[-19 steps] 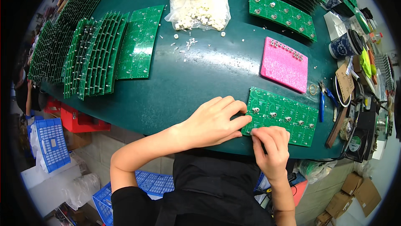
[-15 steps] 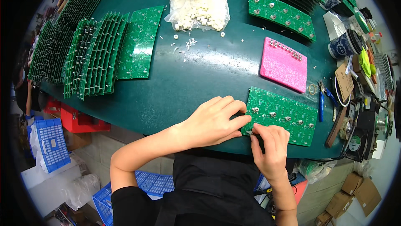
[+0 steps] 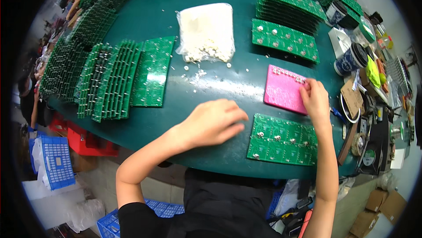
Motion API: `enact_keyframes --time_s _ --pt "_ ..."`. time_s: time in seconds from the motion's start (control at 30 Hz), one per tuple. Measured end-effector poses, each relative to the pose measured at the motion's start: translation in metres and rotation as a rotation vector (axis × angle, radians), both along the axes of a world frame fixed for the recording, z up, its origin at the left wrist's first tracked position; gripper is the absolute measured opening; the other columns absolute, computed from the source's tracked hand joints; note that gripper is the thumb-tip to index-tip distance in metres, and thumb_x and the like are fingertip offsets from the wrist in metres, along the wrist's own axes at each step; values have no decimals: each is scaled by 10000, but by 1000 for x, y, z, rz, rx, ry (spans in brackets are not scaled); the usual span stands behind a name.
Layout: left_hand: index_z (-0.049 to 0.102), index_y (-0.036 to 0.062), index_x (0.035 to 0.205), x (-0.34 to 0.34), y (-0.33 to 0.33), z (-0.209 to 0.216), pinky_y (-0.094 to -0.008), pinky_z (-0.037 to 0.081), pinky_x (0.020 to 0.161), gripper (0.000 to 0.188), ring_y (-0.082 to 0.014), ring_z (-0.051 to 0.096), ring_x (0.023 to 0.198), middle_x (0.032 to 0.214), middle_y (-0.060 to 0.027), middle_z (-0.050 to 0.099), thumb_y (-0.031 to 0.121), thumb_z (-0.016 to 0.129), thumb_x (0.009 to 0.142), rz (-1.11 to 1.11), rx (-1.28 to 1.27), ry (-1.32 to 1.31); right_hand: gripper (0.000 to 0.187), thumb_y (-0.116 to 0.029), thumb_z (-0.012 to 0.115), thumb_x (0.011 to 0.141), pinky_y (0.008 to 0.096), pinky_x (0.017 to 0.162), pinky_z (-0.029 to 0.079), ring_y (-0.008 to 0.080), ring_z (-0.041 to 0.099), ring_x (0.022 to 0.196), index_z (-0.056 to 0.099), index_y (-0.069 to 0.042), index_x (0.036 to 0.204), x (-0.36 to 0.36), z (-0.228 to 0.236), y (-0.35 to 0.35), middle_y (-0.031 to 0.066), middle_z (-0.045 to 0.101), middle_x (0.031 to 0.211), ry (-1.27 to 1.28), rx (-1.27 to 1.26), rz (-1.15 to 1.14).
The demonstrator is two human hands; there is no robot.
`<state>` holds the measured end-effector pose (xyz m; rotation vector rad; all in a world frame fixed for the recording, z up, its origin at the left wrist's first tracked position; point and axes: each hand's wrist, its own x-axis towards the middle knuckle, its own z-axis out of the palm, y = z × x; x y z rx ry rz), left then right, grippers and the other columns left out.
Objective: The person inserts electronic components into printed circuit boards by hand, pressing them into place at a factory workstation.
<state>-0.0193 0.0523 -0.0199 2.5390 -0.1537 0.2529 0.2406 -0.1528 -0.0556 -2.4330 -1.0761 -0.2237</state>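
My right hand (image 3: 315, 97) reaches over the right end of a pink foam-like block (image 3: 283, 90). Its thumb and forefinger pinch together at the end of a row of small round metallic parts (image 3: 285, 73) on the block's far edge; whatever is between the fingertips is hidden. Nearer to me lies a green circuit board (image 3: 281, 148), several small round parts standing on it, one at its near left corner. My forearm covers the board's right end. My left hand (image 3: 215, 121) hovers left of the board, slightly blurred, fingers apart and holding nothing.
A clear bag of small cream-coloured pieces (image 3: 206, 31) lies at the back middle, loose bits beside it. Circuit boards stand in rows at left (image 3: 110, 79) and in a stack at back right (image 3: 290, 7). A patterned cup (image 3: 351, 60) and tools line the right edge.
My right hand has left the board's near left corner and moved up and right to the pink block. My left hand has drawn back left, off the board. The view has shifted.
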Motion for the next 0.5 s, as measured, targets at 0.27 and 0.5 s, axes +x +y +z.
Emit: enact_keyframes --time_s 0.27,0.5 --pt "641 94 1003 60 72 -25 -432 520 755 140 -327 634 889 914 -120 620 134 619 871 308 232 -195 105 -61 609 872 438 711 517 347 641 767 573 14 936 9 -11 10 195 637 847 -6 118 -58" --pt "595 62 950 62 64 -35 -398 509 699 84 -280 629 796 862 -106 599 127 604 898 359 193 -192 99 -57 612 928 245 686 503 108 623 779 592 18 990 -44 40 -17 68 656 879 837 584 107"
